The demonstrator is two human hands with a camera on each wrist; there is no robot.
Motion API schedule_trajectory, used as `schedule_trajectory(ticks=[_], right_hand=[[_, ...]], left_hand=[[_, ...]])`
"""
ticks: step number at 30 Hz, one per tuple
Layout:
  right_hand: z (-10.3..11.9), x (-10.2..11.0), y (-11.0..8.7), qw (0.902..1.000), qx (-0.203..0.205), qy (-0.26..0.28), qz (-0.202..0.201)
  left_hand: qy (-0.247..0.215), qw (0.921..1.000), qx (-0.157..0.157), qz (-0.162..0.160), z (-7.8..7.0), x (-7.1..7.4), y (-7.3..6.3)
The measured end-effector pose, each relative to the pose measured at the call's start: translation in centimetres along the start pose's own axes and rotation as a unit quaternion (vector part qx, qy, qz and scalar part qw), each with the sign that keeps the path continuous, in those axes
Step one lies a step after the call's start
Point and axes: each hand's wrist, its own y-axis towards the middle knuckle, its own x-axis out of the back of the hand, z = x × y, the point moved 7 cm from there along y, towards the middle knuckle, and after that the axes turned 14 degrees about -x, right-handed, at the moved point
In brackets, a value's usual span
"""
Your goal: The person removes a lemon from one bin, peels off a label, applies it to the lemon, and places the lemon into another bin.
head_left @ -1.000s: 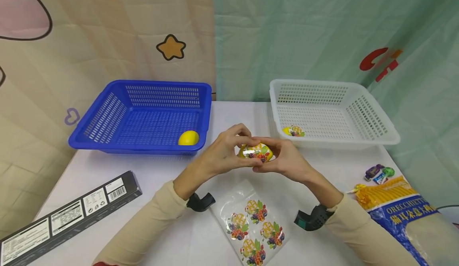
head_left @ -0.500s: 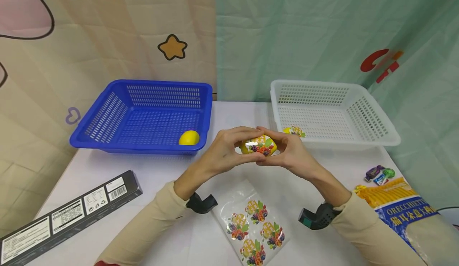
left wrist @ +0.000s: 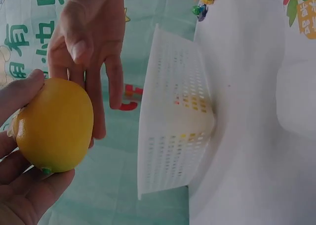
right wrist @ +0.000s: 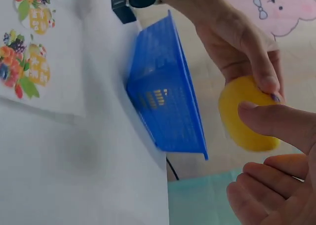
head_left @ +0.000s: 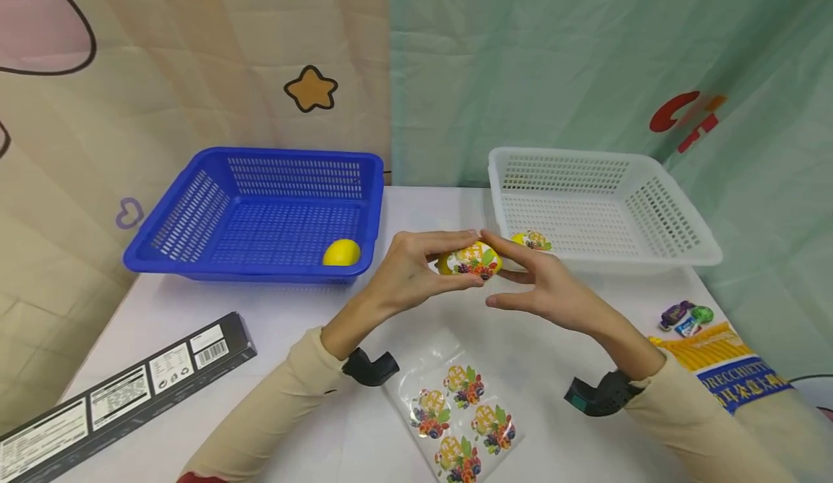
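In the head view my left hand [head_left: 406, 273] grips a yellow lemon [head_left: 473, 260] between thumb and fingers, above the table. A glossy fruit-print sticker [head_left: 480, 264] covers the side facing up. My right hand [head_left: 553, 288] is close on its right, thumb spread away and fingers extended, the upper fingertips right at the lemon. From the left wrist, the lemon [left wrist: 57, 126] shows a green tip and the right palm lies behind it. The right wrist view has the right thumb overlapping the lemon [right wrist: 237, 121]. A clear sheet [head_left: 416, 367] with several fruit stickers lies below the hands.
A blue basket [head_left: 247, 272] at back left holds one plain lemon [head_left: 341, 253]. The white basket [head_left: 625, 259] at back right contains a stickered lemon [head_left: 535, 241]. A long black box [head_left: 139, 389], wrapped candies [head_left: 686, 318] and an orecchiette pasta bag [head_left: 742, 378] lie at the sides.
Both hands held the lemon earlier. The right hand has since spread its thumb and drawn back to the right, while the left keeps its grip.
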Motion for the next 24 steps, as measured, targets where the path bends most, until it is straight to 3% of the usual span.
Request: schedule_trajectory(ticks=[2,6,10,15,19,21,24], right_hand=[[-0.8,1.3,-0.8,0.9987,0.013,-0.045,-0.019],[-3.1,5.2,-2.5,0.9964,0.010,-0.056,-0.063],[-6.6,10.4,-3.7,0.9908,-0.056,-0.039,-0.117],[-12.1,17.0,-6.5,0.9596,-0.179,-0.053,-0.210],[-16.4,21.1,-9.4,0.9333,-0.240,-0.037,-0.265],[-18.4,22.4,-10.7,0.9194,-0.270,-0.038,-0.283],[-20.6,23.5,-12.0,0.9140,-0.294,-0.041,-0.276]], left_hand=[[-0.002,1.0000,0.008,-0.005,0.2,0.1,-0.1],[-0.005,0.9998,0.015,-0.011,0.4,0.3,-0.3],[0.002,0.9998,0.014,-0.016,0.6,0.6,-0.4],[0.009,0.9996,0.024,-0.012,0.9,0.6,-0.5],[0.011,0.9995,0.028,-0.011,1.0,0.8,-0.2],[0.013,0.9995,0.025,-0.012,1.0,1.0,0.1],[0.026,0.9995,0.014,-0.010,0.8,1.3,1.3]])
